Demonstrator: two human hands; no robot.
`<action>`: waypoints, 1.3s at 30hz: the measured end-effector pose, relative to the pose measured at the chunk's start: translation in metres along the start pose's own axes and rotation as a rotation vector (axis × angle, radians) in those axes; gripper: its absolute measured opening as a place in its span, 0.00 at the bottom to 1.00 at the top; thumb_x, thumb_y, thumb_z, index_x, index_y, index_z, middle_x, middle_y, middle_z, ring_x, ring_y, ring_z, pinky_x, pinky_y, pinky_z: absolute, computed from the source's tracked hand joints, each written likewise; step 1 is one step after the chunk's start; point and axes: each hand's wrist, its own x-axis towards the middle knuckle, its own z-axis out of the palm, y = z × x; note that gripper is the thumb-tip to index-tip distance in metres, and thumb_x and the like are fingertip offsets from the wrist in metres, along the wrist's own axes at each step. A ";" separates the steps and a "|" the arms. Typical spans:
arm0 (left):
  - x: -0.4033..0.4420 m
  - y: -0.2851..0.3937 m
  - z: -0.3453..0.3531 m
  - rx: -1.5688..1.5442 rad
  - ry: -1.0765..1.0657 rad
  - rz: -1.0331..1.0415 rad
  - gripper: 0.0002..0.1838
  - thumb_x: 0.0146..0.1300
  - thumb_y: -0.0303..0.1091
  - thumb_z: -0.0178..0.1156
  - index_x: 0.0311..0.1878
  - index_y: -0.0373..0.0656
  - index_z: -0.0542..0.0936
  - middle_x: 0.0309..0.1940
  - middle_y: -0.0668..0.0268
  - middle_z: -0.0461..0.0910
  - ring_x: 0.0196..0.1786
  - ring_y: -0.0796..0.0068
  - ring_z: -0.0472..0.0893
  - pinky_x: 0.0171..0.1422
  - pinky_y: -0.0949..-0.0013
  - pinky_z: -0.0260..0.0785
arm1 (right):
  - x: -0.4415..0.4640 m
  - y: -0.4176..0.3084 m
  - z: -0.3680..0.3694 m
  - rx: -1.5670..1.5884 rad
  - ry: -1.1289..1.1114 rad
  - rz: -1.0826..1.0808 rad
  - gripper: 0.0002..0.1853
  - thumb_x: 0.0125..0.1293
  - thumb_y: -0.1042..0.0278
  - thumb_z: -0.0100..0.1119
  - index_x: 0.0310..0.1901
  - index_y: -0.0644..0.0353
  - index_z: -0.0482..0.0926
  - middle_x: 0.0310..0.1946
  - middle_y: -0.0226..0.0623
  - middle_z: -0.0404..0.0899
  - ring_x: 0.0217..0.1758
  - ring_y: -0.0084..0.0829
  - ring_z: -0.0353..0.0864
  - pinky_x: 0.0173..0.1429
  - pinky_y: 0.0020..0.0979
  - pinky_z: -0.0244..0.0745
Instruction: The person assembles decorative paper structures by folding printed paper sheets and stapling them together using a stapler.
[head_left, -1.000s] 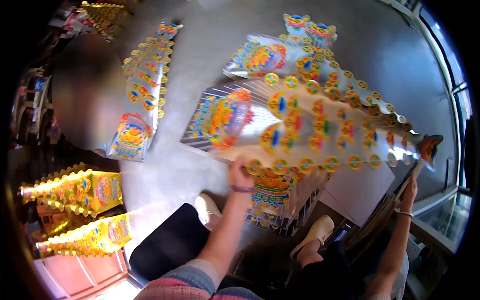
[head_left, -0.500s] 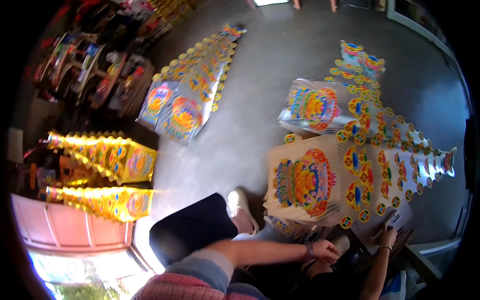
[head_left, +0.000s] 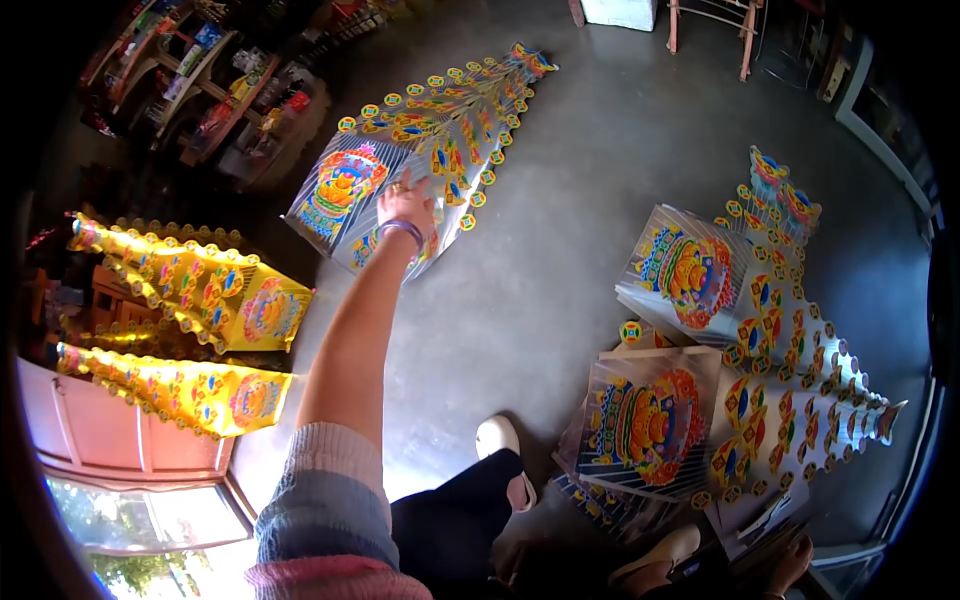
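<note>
Fingers spread, my left hand (head_left: 407, 207) lies over the middle of a silver paper cone (head_left: 345, 190), which is tapered, printed in bright colours and edged with round coin-shaped cutouts. A purple bracelet (head_left: 401, 231) circles that wrist. At the lower right, my right hand (head_left: 793, 566) is dim and partly cut off; its fingers are hard to make out. Close to it lies a grey-white panel (head_left: 765, 515) with a dark narrow object on it. Two more silver cones, one upper (head_left: 690, 270) and one lower (head_left: 650, 420), lie on their sides nearby, on top of other flat printed pieces.
Two gold cones (head_left: 265, 310) (head_left: 250, 400) lie at the left beside a pinkish wooden panel (head_left: 110, 425). Shelves of goods (head_left: 190, 80) stand at the upper left. Wooden stool legs (head_left: 745, 40) and a white box (head_left: 618, 12) are at the far side.
My left hand has swung from near my lap out to the far silver cone. My right hand has dropped lower, away from the grey-white panel. The view has shifted.
</note>
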 end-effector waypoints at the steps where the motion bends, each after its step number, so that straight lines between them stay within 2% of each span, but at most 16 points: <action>1: 0.013 -0.001 0.002 0.043 0.022 0.004 0.23 0.54 0.44 0.54 0.56 0.61 0.70 0.65 0.66 0.54 0.65 0.63 0.57 0.65 0.55 0.50 | 0.003 -0.005 -0.005 -0.019 0.045 0.026 0.17 0.60 0.66 0.48 0.48 0.66 0.70 0.45 0.45 0.72 0.48 0.41 0.71 0.52 0.35 0.66; 4: 0.049 0.001 0.008 0.048 0.022 0.021 0.22 0.54 0.45 0.54 0.55 0.64 0.71 0.66 0.66 0.51 0.67 0.65 0.52 0.66 0.55 0.47 | 0.007 -0.034 -0.026 0.143 0.046 0.044 0.16 0.58 0.70 0.50 0.48 0.66 0.70 0.44 0.45 0.72 0.46 0.40 0.73 0.49 0.34 0.68; 5: 0.061 0.003 0.012 0.027 0.010 0.023 0.21 0.54 0.45 0.54 0.54 0.65 0.71 0.67 0.67 0.50 0.68 0.66 0.50 0.66 0.55 0.46 | 0.013 -0.037 -0.030 0.110 0.028 -0.066 0.16 0.58 0.73 0.50 0.48 0.65 0.71 0.43 0.44 0.73 0.46 0.37 0.74 0.48 0.32 0.69; 8: 0.096 -0.001 0.030 0.027 0.082 0.059 0.20 0.54 0.41 0.53 0.53 0.64 0.72 0.64 0.67 0.58 0.65 0.68 0.57 0.64 0.58 0.50 | 0.029 -0.064 -0.030 0.213 -0.009 -0.273 0.15 0.58 0.73 0.51 0.47 0.64 0.71 0.40 0.39 0.75 0.41 0.31 0.75 0.43 0.29 0.71; 9: 0.107 -0.004 0.034 0.029 0.050 0.057 0.19 0.54 0.39 0.53 0.52 0.64 0.73 0.60 0.67 0.62 0.62 0.68 0.61 0.64 0.59 0.51 | 0.022 -0.111 -0.044 0.280 -0.098 -0.198 0.13 0.58 0.73 0.52 0.47 0.62 0.73 0.36 0.34 0.75 0.35 0.25 0.75 0.35 0.25 0.70; 12: 0.128 -0.019 0.045 0.024 0.040 0.041 0.18 0.53 0.35 0.51 0.48 0.63 0.75 0.49 0.67 0.74 0.53 0.69 0.71 0.61 0.63 0.54 | 0.015 -0.197 -0.066 0.300 -0.168 -0.201 0.13 0.59 0.71 0.50 0.45 0.67 0.72 0.37 0.39 0.74 0.39 0.29 0.74 0.45 0.29 0.70; 15: 0.125 -0.037 0.047 -0.115 0.197 -0.025 0.17 0.51 0.31 0.50 0.42 0.62 0.79 0.37 0.66 0.79 0.43 0.68 0.78 0.60 0.65 0.56 | 0.008 -0.277 -0.083 0.386 -0.212 -0.290 0.11 0.58 0.76 0.51 0.43 0.66 0.73 0.32 0.33 0.74 0.33 0.21 0.72 0.38 0.22 0.69; 17: 0.118 -0.059 0.031 -0.177 0.290 -0.029 0.16 0.51 0.31 0.49 0.40 0.62 0.80 0.38 0.65 0.79 0.41 0.68 0.78 0.59 0.65 0.57 | 0.005 -0.312 -0.089 0.396 -0.266 -0.353 0.10 0.58 0.76 0.50 0.42 0.66 0.74 0.32 0.33 0.74 0.32 0.20 0.72 0.36 0.22 0.69; 21: 0.089 -0.132 -0.026 -0.411 0.524 -0.092 0.11 0.56 0.34 0.50 0.32 0.59 0.83 0.30 0.66 0.80 0.36 0.68 0.78 0.52 0.68 0.66 | -0.009 -0.375 -0.096 0.380 -0.381 -0.516 0.09 0.58 0.77 0.50 0.41 0.66 0.74 0.32 0.32 0.74 0.31 0.18 0.72 0.34 0.21 0.68; 22: 0.089 -0.165 -0.026 -0.479 0.680 0.038 0.09 0.54 0.32 0.54 0.33 0.57 0.83 0.31 0.65 0.80 0.36 0.67 0.78 0.50 0.67 0.68 | -0.011 -0.382 -0.094 0.414 -0.396 -0.546 0.09 0.58 0.77 0.50 0.41 0.66 0.73 0.32 0.31 0.74 0.31 0.17 0.72 0.34 0.21 0.69; 27: -0.004 -0.239 -0.093 -1.179 0.817 -0.100 0.10 0.53 0.19 0.55 0.35 0.41 0.82 0.34 0.65 0.81 0.37 0.83 0.77 0.44 0.82 0.66 | -0.030 -0.443 -0.073 0.520 -0.570 -0.629 0.11 0.60 0.75 0.51 0.45 0.64 0.73 0.34 0.31 0.75 0.33 0.19 0.74 0.37 0.21 0.71; 28: -0.024 -0.246 -0.098 -1.338 0.852 -0.135 0.08 0.53 0.19 0.56 0.35 0.37 0.82 0.35 0.65 0.81 0.37 0.82 0.77 0.43 0.81 0.67 | -0.050 -0.474 -0.066 0.584 -0.617 -0.616 0.11 0.59 0.75 0.51 0.45 0.64 0.73 0.34 0.32 0.75 0.34 0.19 0.73 0.39 0.21 0.70; 30: -0.063 -0.248 -0.109 -1.578 0.846 -0.316 0.08 0.53 0.19 0.57 0.36 0.36 0.81 0.35 0.64 0.81 0.37 0.81 0.77 0.44 0.82 0.67 | -0.107 -0.539 -0.063 0.685 -0.762 -0.909 0.21 0.57 0.75 0.55 0.53 0.62 0.68 0.41 0.34 0.74 0.36 0.20 0.74 0.41 0.23 0.71; 31: -0.082 -0.246 -0.117 -1.632 0.859 -0.357 0.08 0.53 0.18 0.56 0.38 0.35 0.80 0.36 0.63 0.80 0.38 0.80 0.77 0.45 0.81 0.68 | -0.145 -0.571 -0.065 0.797 -0.742 -1.111 0.25 0.55 0.76 0.58 0.56 0.61 0.64 0.42 0.34 0.74 0.32 0.18 0.72 0.36 0.20 0.70; 34: -0.130 -0.242 -0.130 -1.700 0.926 -0.313 0.10 0.54 0.17 0.53 0.39 0.33 0.79 0.39 0.61 0.79 0.41 0.76 0.77 0.48 0.78 0.68 | -0.229 -0.633 -0.060 0.956 -0.721 -1.156 0.28 0.53 0.70 0.63 0.56 0.62 0.64 0.41 0.35 0.74 0.24 0.16 0.69 0.27 0.18 0.66; 39: -0.195 -0.239 -0.150 -1.758 0.975 -0.387 0.10 0.55 0.18 0.53 0.40 0.34 0.79 0.40 0.61 0.79 0.41 0.77 0.77 0.46 0.78 0.68 | -0.277 -0.665 -0.054 0.898 -0.433 -1.071 0.13 0.56 0.67 0.59 0.37 0.69 0.74 0.24 0.35 0.75 0.19 0.19 0.72 0.23 0.20 0.66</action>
